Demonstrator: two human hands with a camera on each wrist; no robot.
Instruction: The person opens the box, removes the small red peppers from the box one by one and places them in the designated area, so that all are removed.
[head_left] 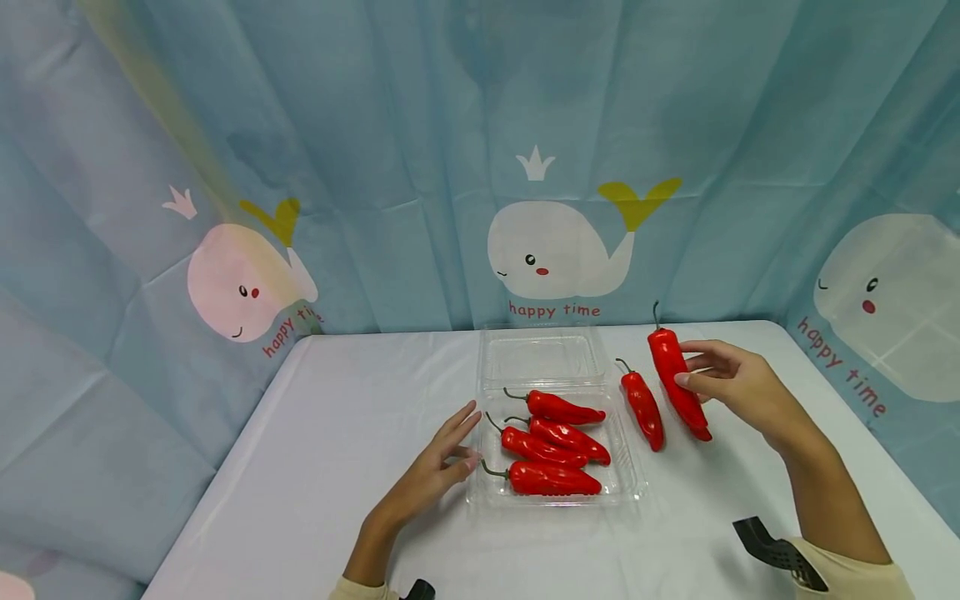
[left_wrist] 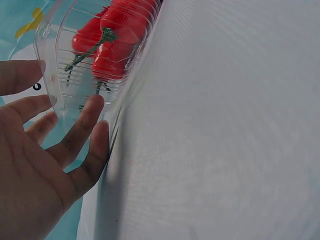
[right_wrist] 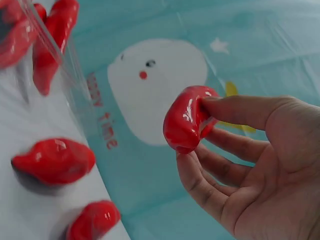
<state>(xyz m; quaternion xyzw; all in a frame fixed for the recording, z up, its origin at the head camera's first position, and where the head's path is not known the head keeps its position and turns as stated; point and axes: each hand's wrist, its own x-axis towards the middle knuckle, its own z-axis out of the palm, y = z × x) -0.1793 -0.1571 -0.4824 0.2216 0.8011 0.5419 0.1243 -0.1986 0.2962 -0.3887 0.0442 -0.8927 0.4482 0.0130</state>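
Right hand [head_left: 727, 385]: a red pepper [head_left: 677, 382] is being pinched between the thumb and the fingers, which are being curled around its side.
Pinched pepper: it is being held above the white table [head_left: 337, 433], to the right of the clear box [head_left: 626, 467], with its dark stem being pointed away from the person.
Left hand [head_left: 431, 467]: nothing is being gripped; the fingers are being held spread and fairly straight, with their tips being placed at the left side of the box. How firmly the plastic is being pressed cannot be told.
Clear box: it is being laid on the table with its lid [head_left: 540, 358] being folded back toward the curtain.
Peppers inside: four red peppers [head_left: 553, 479] are being contained in the box, roughly in a stack of rows, their stems being turned toward the left hand.
Peppers outside: a loose pepper [head_left: 643, 410] is being seen on the table between the box and the pinched one; a second loose pepper [right_wrist: 95, 221] is being shown by the right wrist view, and is mostly being hidden in the head view.
Backdrop: a blue curtain [head_left: 390, 167] is being hung behind the table, with white whales being displayed on it.
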